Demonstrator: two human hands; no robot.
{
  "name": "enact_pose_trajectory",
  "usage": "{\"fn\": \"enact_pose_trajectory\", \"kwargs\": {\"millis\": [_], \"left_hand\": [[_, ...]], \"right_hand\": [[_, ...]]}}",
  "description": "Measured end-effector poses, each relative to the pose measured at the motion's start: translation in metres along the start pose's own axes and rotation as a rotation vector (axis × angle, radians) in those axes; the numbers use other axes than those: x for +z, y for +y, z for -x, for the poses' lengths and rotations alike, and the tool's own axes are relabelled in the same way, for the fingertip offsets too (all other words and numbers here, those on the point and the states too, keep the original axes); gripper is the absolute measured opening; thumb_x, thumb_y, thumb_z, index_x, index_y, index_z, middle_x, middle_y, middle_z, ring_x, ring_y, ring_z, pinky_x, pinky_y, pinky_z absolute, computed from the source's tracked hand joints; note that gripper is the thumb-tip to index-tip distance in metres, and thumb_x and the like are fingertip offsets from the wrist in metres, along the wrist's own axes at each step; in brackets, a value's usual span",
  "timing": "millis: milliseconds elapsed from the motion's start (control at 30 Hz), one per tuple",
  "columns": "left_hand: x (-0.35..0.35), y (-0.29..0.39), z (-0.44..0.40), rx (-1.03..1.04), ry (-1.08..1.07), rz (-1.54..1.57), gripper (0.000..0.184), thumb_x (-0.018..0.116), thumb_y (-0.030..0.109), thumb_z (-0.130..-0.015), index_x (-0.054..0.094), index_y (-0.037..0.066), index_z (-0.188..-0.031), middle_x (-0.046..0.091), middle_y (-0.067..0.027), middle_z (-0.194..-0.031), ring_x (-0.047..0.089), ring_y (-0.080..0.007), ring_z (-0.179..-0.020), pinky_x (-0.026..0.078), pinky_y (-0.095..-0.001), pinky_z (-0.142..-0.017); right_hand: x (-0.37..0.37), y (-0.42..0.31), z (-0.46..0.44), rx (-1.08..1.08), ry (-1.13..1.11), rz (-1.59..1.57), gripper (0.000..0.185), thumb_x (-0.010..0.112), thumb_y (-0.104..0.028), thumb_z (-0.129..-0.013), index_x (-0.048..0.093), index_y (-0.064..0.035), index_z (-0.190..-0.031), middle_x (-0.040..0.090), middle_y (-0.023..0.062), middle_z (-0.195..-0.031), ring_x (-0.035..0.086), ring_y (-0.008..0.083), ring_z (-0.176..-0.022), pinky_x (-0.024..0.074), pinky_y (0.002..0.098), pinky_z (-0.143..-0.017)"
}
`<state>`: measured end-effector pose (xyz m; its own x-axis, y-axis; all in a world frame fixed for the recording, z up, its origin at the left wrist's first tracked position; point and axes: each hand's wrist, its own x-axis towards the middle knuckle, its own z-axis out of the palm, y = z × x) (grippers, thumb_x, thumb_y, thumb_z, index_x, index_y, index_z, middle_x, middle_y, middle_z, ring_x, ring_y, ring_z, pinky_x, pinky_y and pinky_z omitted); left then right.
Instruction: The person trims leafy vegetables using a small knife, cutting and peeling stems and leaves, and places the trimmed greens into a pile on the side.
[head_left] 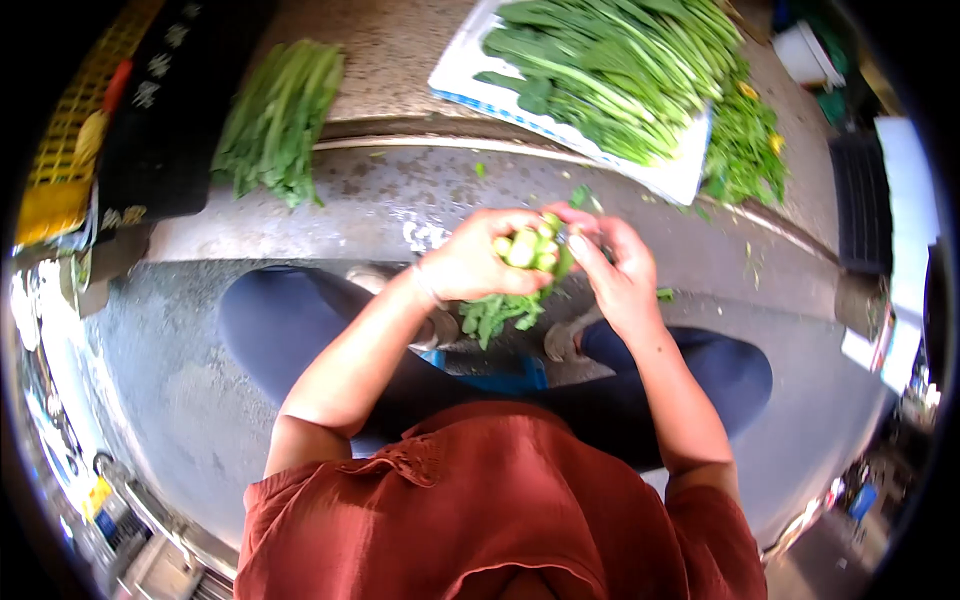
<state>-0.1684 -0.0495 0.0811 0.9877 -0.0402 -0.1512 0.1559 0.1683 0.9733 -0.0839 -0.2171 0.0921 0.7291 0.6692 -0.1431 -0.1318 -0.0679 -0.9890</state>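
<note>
A bunch of leafy green vegetables (pixel 523 248) is wrapped in my left hand (pixel 485 255), its pale cut stem ends facing up and its leaves (pixel 495 315) hanging below. My right hand (pixel 615 262) is at the right side of the bunch, thumb and fingers pinched together close to the stems. What the right fingers hold, if anything, is too small to make out. The hands are nearly touching, above the edge of the grey ledge (pixel 370 210).
Another green bunch (pixel 282 120) lies on the ledge at the upper left. Long-stemmed greens (pixel 620 75) are piled on a white tray (pixel 685 180), with yellow-flowered greens (pixel 745 145) beside it. A black crate (pixel 862 205) stands right; a yellow basket (pixel 75 120) stands left.
</note>
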Motion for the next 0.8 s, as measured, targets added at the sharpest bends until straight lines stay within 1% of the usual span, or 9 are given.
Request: {"fn": "enact_pose_trajectory", "kwargs": {"millis": [67, 200, 400, 467, 533, 633, 667, 767, 800], "left_hand": [[-0.001, 0.001, -0.001, -0.021, -0.029, 0.15, 0.03, 0.072, 0.007, -0.064, 0.058, 0.004, -0.091, 0.059, 0.0025, -0.079, 0.053, -0.0049, -0.073, 0.047, -0.0209, -0.065], [-0.001, 0.0, -0.001, 0.022, -0.104, 0.082, 0.03, 0.071, 0.003, -0.067, 0.056, 0.004, -0.093, 0.058, 0.0032, -0.083, 0.051, -0.0029, -0.077, 0.045, -0.0199, -0.068], [0.003, 0.004, -0.006, 0.12, 0.048, 0.459, 0.03, 0.068, 0.0, -0.069, 0.054, 0.008, -0.094, 0.055, 0.002, -0.091, 0.05, -0.0066, -0.082, 0.043, -0.0227, -0.076], [0.003, -0.008, -0.013, 0.148, 0.025, 0.554, 0.046, 0.066, -0.003, -0.069, 0.046, 0.008, -0.109, 0.055, -0.0037, -0.102, 0.053, -0.0099, -0.093, 0.044, -0.0263, -0.082], [0.006, 0.011, -0.008, 0.094, 0.008, 0.63, 0.063, 0.065, -0.004, -0.068, 0.036, 0.009, -0.122, 0.054, -0.0092, -0.11, 0.053, -0.0128, -0.097, 0.045, -0.027, -0.083], [-0.001, 0.004, -0.008, 0.003, -0.07, 0.453, 0.089, 0.068, -0.002, -0.065, 0.02, 0.012, -0.138, 0.05, -0.0136, -0.115, 0.052, -0.0152, -0.099, 0.045, -0.0265, -0.082], [0.001, 0.001, -0.009, 0.022, -0.072, 0.424, 0.094, 0.07, 0.0, -0.063, 0.015, 0.011, -0.14, 0.051, -0.0133, -0.112, 0.051, -0.0159, -0.098, 0.044, -0.0268, -0.084], [0.001, 0.002, -0.008, -0.027, -0.084, 0.312, 0.098, 0.071, 0.002, -0.063, 0.011, 0.009, -0.14, 0.052, -0.0111, -0.111, 0.049, -0.0146, -0.097, 0.042, -0.026, -0.085], [0.0, 0.003, -0.009, -0.062, -0.12, 0.138, 0.101, 0.072, 0.002, -0.062, 0.008, 0.007, -0.14, 0.049, -0.0099, -0.114, 0.048, -0.0133, -0.099, 0.042, -0.0255, -0.085]], "right_hand": [[0.0, 0.007, 0.001, -0.087, 0.021, 0.051, 0.015, 0.056, -0.005, -0.083, 0.052, -0.0004, -0.097, 0.058, 0.0119, -0.11, 0.052, 0.0096, -0.083, 0.0446, 0.0238, -0.072], [0.01, -0.001, 0.0, -0.148, -0.009, 0.05, 0.012, 0.056, -0.005, -0.084, 0.05, -0.0019, -0.093, 0.058, 0.0139, -0.108, 0.054, 0.0109, -0.083, 0.0434, 0.0256, -0.076], [0.009, -0.01, -0.008, -0.012, 0.078, -0.072, 0.015, 0.059, -0.012, -0.084, 0.051, -0.0036, -0.093, 0.057, 0.0067, -0.097, 0.052, 0.0101, -0.086, 0.0414, 0.0247, -0.078], [0.01, -0.013, -0.009, 0.082, 0.113, -0.078, 0.014, 0.059, -0.011, -0.084, 0.05, -0.004, -0.092, 0.057, 0.0055, -0.095, 0.051, 0.0097, -0.084, 0.0414, 0.0242, -0.077], [0.017, -0.012, -0.01, 0.044, 0.083, -0.077, 0.017, 0.058, -0.009, -0.084, 0.047, -0.004, -0.095, 0.055, 0.0034, -0.091, 0.05, 0.01, -0.086, 0.041, 0.0243, -0.078], [0.016, -0.008, -0.012, -0.057, -0.053, -0.079, 0.047, 0.071, -0.013, -0.074, 0.04, -0.004, -0.109, 0.051, 0.004, -0.097, 0.05, 0.0116, -0.09, 0.0404, 0.0249, -0.08], [0.013, -0.005, -0.014, 0.008, -0.132, -0.054, 0.056, 0.076, -0.019, -0.068, 0.041, -0.004, -0.109, 0.051, 0.0042, -0.095, 0.05, 0.0116, -0.09, 0.0404, 0.0249, -0.079], [0.013, -0.011, -0.016, -0.001, -0.216, 0.021, 0.054, 0.079, -0.023, -0.064, 0.048, -0.0034, -0.104, 0.054, 0.0037, -0.09, 0.051, 0.0106, -0.086, 0.0415, 0.0248, -0.076], [0.013, -0.013, -0.015, 0.034, -0.232, 0.081, 0.048, 0.079, -0.025, -0.064, 0.052, -0.003, -0.098, 0.056, 0.0034, -0.087, 0.052, 0.0103, -0.083, 0.0421, 0.0248, -0.075]]}}
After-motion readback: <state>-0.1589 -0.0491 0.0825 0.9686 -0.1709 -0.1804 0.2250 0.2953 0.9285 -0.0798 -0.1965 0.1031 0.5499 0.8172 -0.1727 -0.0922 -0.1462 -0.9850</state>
